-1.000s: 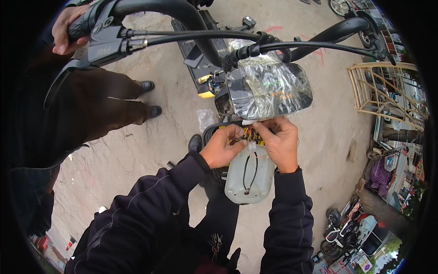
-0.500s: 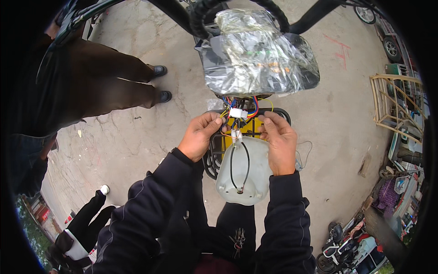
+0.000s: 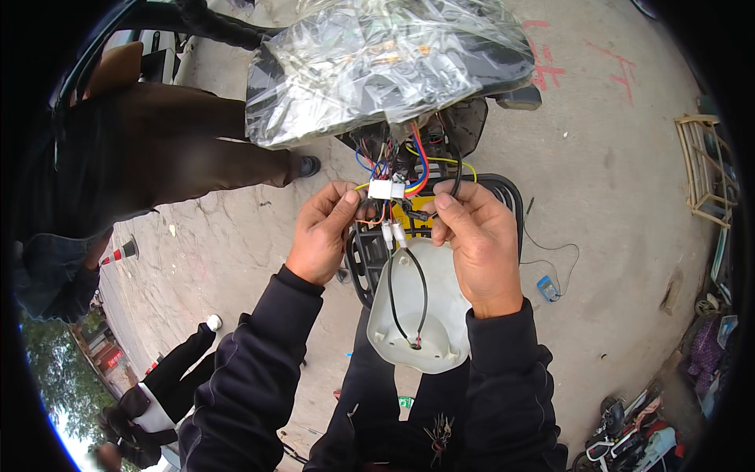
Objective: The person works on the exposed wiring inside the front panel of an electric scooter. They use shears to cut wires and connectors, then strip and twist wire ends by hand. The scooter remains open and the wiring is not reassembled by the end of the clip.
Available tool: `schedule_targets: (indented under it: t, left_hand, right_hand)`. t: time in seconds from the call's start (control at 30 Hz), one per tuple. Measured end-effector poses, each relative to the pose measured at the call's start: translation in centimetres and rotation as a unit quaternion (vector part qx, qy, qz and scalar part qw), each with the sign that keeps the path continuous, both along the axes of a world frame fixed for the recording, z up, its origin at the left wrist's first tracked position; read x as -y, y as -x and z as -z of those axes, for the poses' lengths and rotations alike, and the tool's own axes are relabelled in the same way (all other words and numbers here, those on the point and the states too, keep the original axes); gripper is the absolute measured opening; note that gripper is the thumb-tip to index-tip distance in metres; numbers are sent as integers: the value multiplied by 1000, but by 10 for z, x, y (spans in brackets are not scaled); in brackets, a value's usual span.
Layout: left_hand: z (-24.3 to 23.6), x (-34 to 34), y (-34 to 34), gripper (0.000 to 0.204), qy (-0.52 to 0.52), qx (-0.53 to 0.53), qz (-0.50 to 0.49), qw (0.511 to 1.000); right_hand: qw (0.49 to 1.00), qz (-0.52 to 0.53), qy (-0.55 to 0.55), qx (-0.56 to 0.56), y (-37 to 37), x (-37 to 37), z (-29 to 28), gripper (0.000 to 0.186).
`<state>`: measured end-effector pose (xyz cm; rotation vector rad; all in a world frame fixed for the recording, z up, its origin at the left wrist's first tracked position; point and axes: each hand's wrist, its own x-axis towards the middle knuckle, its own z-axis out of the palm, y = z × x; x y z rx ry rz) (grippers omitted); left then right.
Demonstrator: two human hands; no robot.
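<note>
A bundle of coloured wires (image 3: 417, 153) hangs from the opened front of a vehicle, below a dark display panel (image 3: 393, 59) wrapped in clear plastic film. In the middle is a white plug connector (image 3: 385, 189), joined to thick red, blue and yellow wires. My left hand (image 3: 321, 232) is closed in a pinch on thin wires left of it. On the other side my right hand (image 3: 480, 248) pinches a black cable, with a small black connector (image 3: 417, 212) by its fingertips. Below, a pale plastic shell (image 3: 432, 303) hangs by two black leads from small white connectors (image 3: 393, 234).
A black rack (image 3: 511, 204) with a yellow part lies beneath my hands. A blue meter (image 3: 548, 288) with leads is on the concrete floor at right. One person in brown trousers (image 3: 197, 141) stands at left; another (image 3: 149, 401) is farther off. Scooters (image 3: 637, 440) stand lower right.
The view has shifted, so the display panel appears larger and turned. My right hand now has the black cable and connector at its fingertips; my left hand stays by the wires.
</note>
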<state>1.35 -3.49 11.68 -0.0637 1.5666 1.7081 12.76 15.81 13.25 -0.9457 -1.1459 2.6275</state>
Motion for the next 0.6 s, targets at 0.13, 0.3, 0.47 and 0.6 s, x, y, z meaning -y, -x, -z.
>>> schedule_targets:
  t: [0.13, 0.3, 0.47, 0.6]
  left_hand:
    - [-1, -2, -6, 20, 13, -61, 29, 998]
    - [-5, -9, -19, 22, 43, -162, 89, 982]
    - [-6, -21, -20, 22, 24, -140, 119, 983]
    - [-6, -26, -19, 16, 59, -109, 113, 986]
  right_hand:
    - [998, -28, 15, -47, -6, 12, -4, 15]
    - [996, 20, 39, -79, -12, 47, -9, 20]
    - [992, 11, 58, -109, -17, 26, -3, 22]
    - [994, -23, -39, -102, -13, -9, 1, 25]
